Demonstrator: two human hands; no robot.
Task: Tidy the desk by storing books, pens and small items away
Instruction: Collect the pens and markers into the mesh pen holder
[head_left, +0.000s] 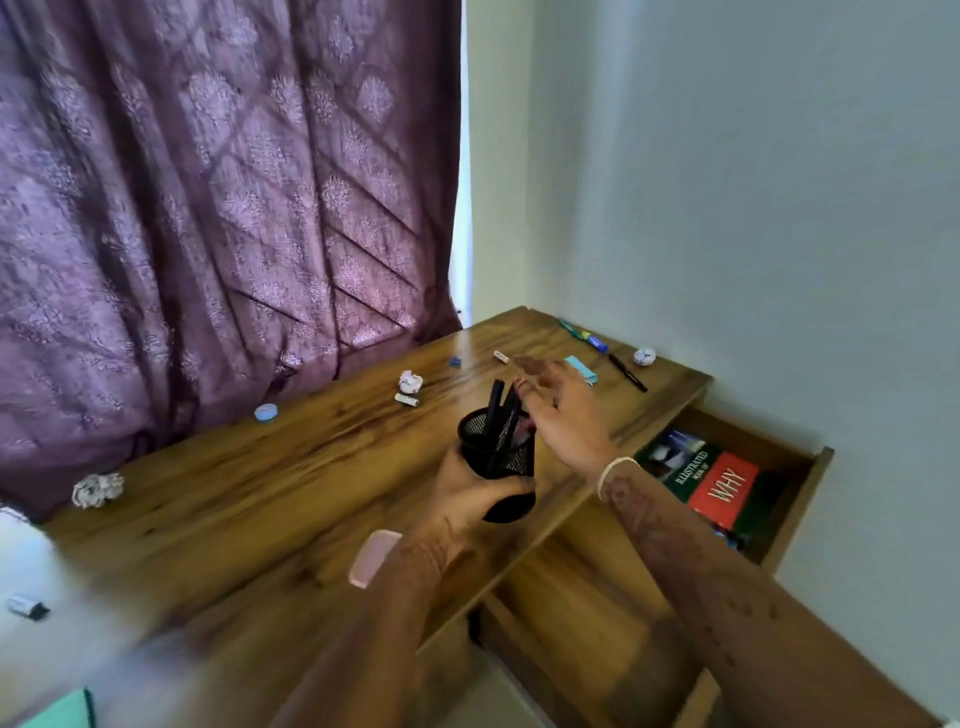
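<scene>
Now my left hand (467, 491) grips the black mesh pen cup (503, 460) at centre frame, over the front edge of the desk (249, 499).
My fingers curl round the cup's lower wall, and the cup tilts a little; dark pens (493, 408) lean inside it. My right hand (561, 410) hovers just right of the rim, fingers straight and spread, holding nothing. Higher up, a loose black pen (627, 372) lies on the desk near the wall, beside a paper ball (644, 356). At the right of the frame, books (724, 483) lie in the open drawer (800, 499).
</scene>
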